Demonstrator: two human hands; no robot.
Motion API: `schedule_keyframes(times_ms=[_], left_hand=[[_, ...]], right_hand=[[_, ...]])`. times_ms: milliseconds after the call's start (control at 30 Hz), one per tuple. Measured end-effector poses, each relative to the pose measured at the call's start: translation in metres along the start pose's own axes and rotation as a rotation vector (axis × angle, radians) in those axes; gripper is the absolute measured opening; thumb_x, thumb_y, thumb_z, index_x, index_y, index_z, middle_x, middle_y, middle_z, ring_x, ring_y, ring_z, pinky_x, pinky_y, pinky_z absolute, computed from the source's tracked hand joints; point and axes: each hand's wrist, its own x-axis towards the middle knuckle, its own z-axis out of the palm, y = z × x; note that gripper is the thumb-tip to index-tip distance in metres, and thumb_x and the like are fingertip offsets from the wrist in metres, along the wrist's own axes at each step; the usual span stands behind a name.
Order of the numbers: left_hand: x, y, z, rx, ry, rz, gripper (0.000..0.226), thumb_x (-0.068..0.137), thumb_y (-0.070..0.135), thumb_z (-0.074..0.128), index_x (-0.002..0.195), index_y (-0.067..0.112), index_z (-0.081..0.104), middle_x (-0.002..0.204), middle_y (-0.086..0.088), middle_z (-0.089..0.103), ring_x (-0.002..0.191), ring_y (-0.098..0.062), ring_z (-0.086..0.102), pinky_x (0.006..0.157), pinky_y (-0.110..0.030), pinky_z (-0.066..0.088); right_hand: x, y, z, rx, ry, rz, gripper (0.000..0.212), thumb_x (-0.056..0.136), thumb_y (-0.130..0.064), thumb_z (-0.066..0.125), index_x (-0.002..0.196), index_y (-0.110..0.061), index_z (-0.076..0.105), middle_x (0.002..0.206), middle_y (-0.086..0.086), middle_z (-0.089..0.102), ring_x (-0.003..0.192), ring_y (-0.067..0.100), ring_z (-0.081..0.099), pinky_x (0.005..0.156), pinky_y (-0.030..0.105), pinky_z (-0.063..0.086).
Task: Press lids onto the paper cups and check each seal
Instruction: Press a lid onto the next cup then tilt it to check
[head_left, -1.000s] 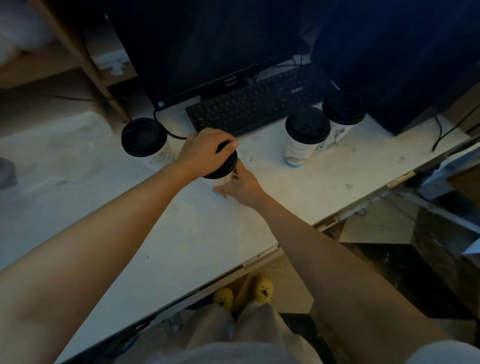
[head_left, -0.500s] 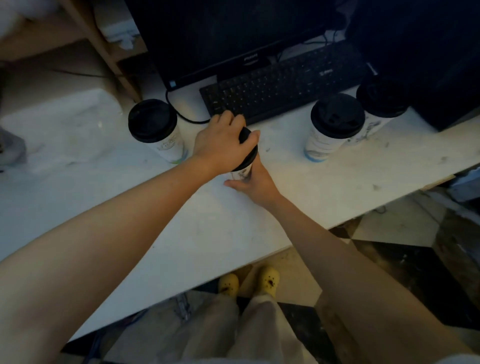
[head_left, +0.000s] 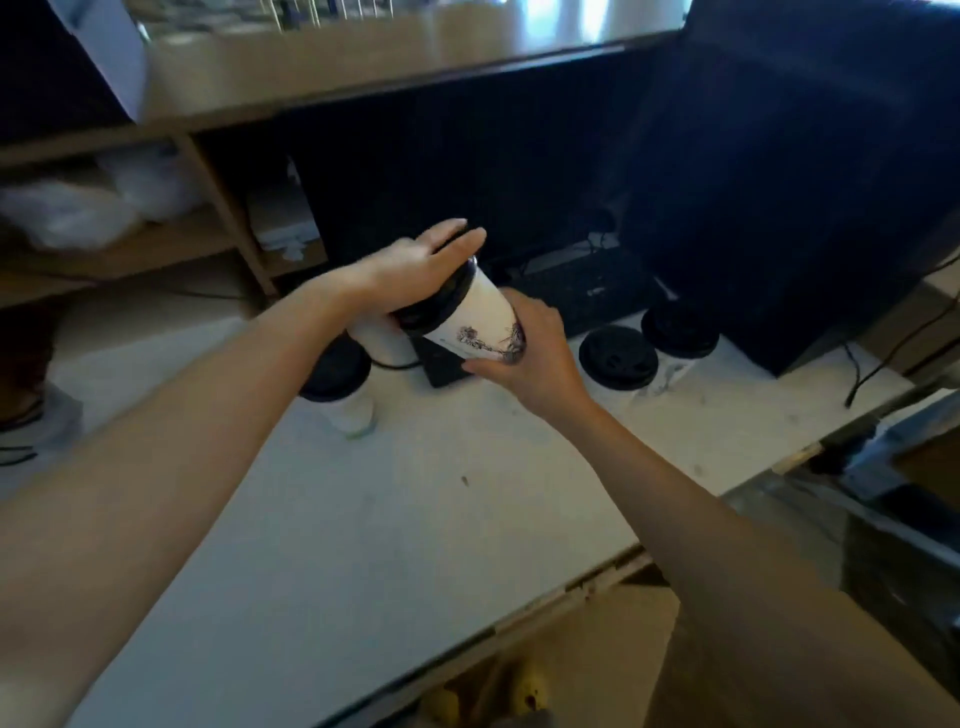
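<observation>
A white paper cup (head_left: 480, 325) with a dark drawing on its side is lifted off the table and tilted, its black lid (head_left: 441, 304) pointing up and left. My right hand (head_left: 530, 353) grips the cup's lower body. My left hand (head_left: 415, 262) lies flat across the lid with its fingers stretched out. Three more lidded cups stand on the white table (head_left: 363, 519): one at the left (head_left: 337, 387) under my left forearm, and two at the right (head_left: 618, 361) (head_left: 678, 332).
A black keyboard (head_left: 587, 293) and a dark monitor (head_left: 467, 156) stand behind the cups. A large black box (head_left: 800, 182) is at the right. Wooden shelves (head_left: 156, 239) with white bags rise at the left. The table's front edge runs diagonally at lower right.
The cup was standing on the table under my left hand. Now both hands have lifted it and tipped it on its side. The view has swung upward.
</observation>
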Motion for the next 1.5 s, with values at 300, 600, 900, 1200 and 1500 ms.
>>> schedule_keyframes(times_ms=[300, 600, 900, 1200, 1500], left_hand=[[-0.033, 0.02, -0.036, -0.475, 0.262, 0.243, 0.043, 0.066, 0.048, 0.067, 0.101, 0.032, 0.048, 0.102, 0.003, 0.056, 0.094, -0.016, 0.056, 0.073, -0.032, 0.048], [-0.042, -0.001, -0.037, 0.009, 0.403, 0.962, 0.062, 0.071, 0.035, 0.068, 0.124, 0.019, 0.04, 0.124, 0.006, 0.04, 0.118, -0.012, 0.043, 0.102, -0.027, 0.038], [-0.035, 0.005, -0.044, -0.96, -0.231, 0.105, 0.054, 0.08, 0.059, 0.053, 0.123, 0.027, 0.054, 0.122, -0.006, 0.061, 0.109, -0.025, 0.061, 0.073, -0.049, 0.056], [-0.031, 0.01, -0.029, -0.75, 0.138, 0.327, 0.037, 0.085, 0.02, 0.064, 0.111, 0.038, 0.044, 0.115, 0.003, 0.049, 0.1, -0.019, 0.057, 0.069, -0.031, 0.055], [-0.035, -0.011, -0.028, -0.134, 0.321, 0.825, 0.082, 0.07, 0.03, 0.075, 0.137, 0.029, 0.028, 0.141, 0.008, 0.031, 0.128, 0.003, 0.033, 0.097, -0.014, 0.04]], right_hand=[[0.046, -0.076, -0.067, -0.141, 0.015, -0.135, 0.067, 0.079, -0.046, 0.065, 0.135, -0.022, 0.039, 0.134, 0.004, 0.04, 0.119, 0.016, 0.034, 0.099, 0.023, 0.032], [0.055, -0.1, -0.099, 0.598, -0.227, 0.481, 0.05, 0.086, -0.06, 0.047, 0.102, -0.014, 0.058, 0.074, 0.007, 0.057, 0.056, 0.018, 0.057, 0.046, 0.026, 0.05], [0.04, -0.084, -0.104, 0.646, -0.24, 0.078, 0.042, 0.082, -0.01, 0.065, 0.113, -0.025, 0.041, 0.116, 0.007, 0.05, 0.111, 0.025, 0.057, 0.094, 0.046, 0.051], [0.052, -0.083, -0.105, 0.649, -0.225, 0.369, 0.046, 0.093, -0.051, 0.038, 0.124, -0.019, 0.048, 0.118, 0.012, 0.059, 0.111, 0.028, 0.061, 0.083, 0.041, 0.057], [0.056, -0.076, -0.102, 0.667, -0.375, 0.457, 0.041, 0.093, -0.049, 0.041, 0.112, -0.016, 0.056, 0.085, 0.005, 0.064, 0.064, 0.014, 0.065, 0.054, 0.025, 0.056]])
